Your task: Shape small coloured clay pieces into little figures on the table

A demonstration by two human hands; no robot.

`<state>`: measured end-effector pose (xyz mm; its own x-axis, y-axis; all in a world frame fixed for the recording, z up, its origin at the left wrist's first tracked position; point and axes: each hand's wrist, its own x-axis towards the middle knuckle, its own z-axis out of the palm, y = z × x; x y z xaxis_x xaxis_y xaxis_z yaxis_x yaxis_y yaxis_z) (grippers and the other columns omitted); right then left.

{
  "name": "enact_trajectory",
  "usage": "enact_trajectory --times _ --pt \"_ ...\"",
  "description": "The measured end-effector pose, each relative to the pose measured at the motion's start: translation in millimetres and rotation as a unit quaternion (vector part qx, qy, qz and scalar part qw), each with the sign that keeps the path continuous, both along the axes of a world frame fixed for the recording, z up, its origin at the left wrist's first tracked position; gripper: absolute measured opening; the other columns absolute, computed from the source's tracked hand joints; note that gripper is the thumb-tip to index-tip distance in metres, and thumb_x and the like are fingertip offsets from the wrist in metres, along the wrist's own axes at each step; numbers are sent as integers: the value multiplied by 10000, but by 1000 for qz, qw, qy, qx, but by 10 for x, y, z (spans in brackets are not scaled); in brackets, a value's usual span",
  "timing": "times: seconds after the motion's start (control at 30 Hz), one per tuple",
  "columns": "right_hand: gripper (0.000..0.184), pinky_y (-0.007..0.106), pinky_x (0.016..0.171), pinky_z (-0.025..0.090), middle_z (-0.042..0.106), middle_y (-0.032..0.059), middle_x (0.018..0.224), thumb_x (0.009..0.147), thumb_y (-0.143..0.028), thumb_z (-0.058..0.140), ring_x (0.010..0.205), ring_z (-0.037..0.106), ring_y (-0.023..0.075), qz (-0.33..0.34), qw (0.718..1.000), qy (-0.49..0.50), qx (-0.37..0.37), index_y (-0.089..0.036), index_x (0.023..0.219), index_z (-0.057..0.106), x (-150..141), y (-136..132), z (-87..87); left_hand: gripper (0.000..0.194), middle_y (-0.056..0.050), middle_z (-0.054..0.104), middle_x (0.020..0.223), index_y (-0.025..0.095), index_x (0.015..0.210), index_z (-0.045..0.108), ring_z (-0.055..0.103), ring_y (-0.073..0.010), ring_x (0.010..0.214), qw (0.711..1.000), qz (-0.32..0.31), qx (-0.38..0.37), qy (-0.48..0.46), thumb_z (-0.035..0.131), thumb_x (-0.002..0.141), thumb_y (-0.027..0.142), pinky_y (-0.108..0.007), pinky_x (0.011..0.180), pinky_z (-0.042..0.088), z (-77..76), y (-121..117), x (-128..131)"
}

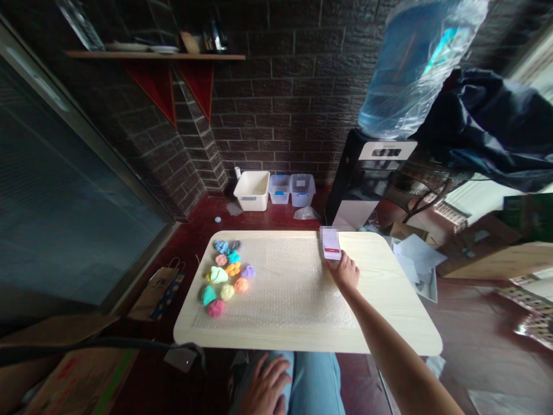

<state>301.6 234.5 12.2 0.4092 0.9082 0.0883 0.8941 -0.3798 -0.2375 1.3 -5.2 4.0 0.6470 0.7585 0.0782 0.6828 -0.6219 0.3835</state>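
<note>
My right hand [345, 272] reaches across to the far edge of the table, thumb and fingers closed at the near end of a phone [330, 248]. The phone has a pale lilac screen with a red bar, and part of the screen is blurred out. Resting on my jeans below the table edge, my left hand [266, 385] has its fingers spread and holds nothing. Several small crumpled lumps in many colours, including a pink one [216, 308] and a pale green one [218, 274], lie on the table's left side; their material is unclear.
A bubble wrap sheet [289, 288] covers much of the pale wooden table [393, 305]. Behind it, a white bin [253, 199] and two clear bins [302, 193] stand on the floor. A water dispenser [354, 190] rises at back right. Cardboard boxes [82, 380] lie at left.
</note>
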Motion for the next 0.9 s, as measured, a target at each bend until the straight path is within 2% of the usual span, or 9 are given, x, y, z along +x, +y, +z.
enact_trajectory --times 0.4,0.9 --pt "627 392 940 335 567 170 1269 884 -520 483 1176 486 289 -1 1000 5 -3 -153 1377 357 2 -7 8 350 41 615 1267 275 1044 549 531 -169 1210 1000 1 -6 -1 547 724 133 -364 1116 332 55 9 13" --pt "623 389 945 332 566 171 1273 881 -498 478 1187 483 287 2 1000 15 -8 -146 1377 338 11 -3 11 367 37 601 1298 282 1074 544 515 -172 1241 1000 0 -28 7 539 735 144 -387 1124 325 49 6 7"
